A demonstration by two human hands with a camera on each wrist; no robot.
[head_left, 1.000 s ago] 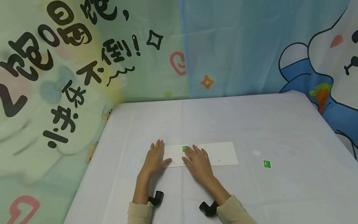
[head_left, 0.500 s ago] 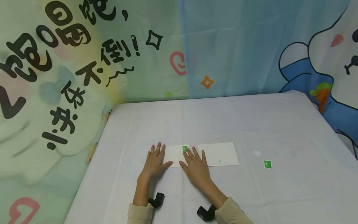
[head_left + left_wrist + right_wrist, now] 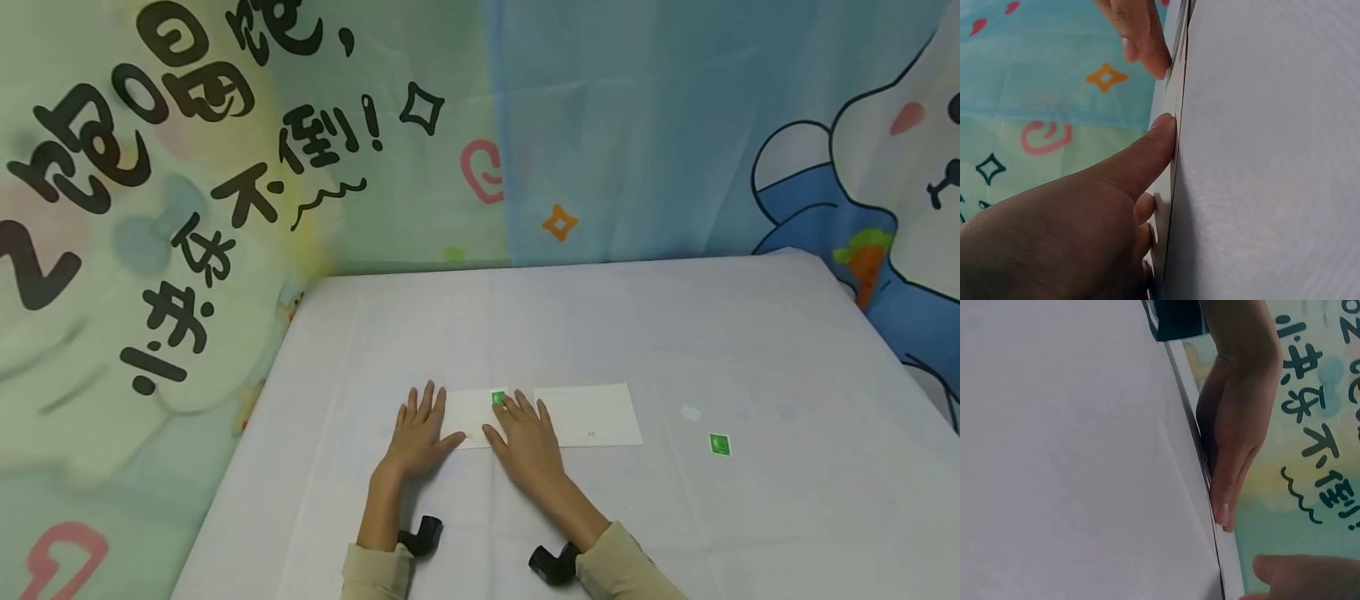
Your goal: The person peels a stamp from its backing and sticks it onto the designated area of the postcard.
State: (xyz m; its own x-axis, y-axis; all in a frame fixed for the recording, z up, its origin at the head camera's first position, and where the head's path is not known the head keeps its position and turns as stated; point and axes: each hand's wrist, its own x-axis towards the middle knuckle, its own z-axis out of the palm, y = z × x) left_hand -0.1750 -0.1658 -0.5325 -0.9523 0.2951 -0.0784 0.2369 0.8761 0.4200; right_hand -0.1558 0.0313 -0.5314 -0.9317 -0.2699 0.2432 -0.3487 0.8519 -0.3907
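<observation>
A white card (image 3: 468, 408) lies flat on the table, with a small green stamp (image 3: 498, 398) at its upper right corner. My left hand (image 3: 415, 435) rests on the card's left side, fingers straight and thumb out along the lower edge, as the left wrist view shows. My right hand (image 3: 531, 442) lies with its fingers extended, fingertips right at the stamp and covering part of it. Nothing is gripped in either hand. Just right of that hand lies a second white card (image 3: 592, 414) with a tiny mark near its bottom edge.
Another green stamp (image 3: 720, 444) lies on the table to the right. Near it is a small pale square (image 3: 691, 412). White cloth (image 3: 600, 321) covers the table, and a printed curtain (image 3: 630, 125) hangs behind it.
My right hand has shifted slightly left and its fingers have moved a little on the stamp. The left hand stays nearly in place on the card.
</observation>
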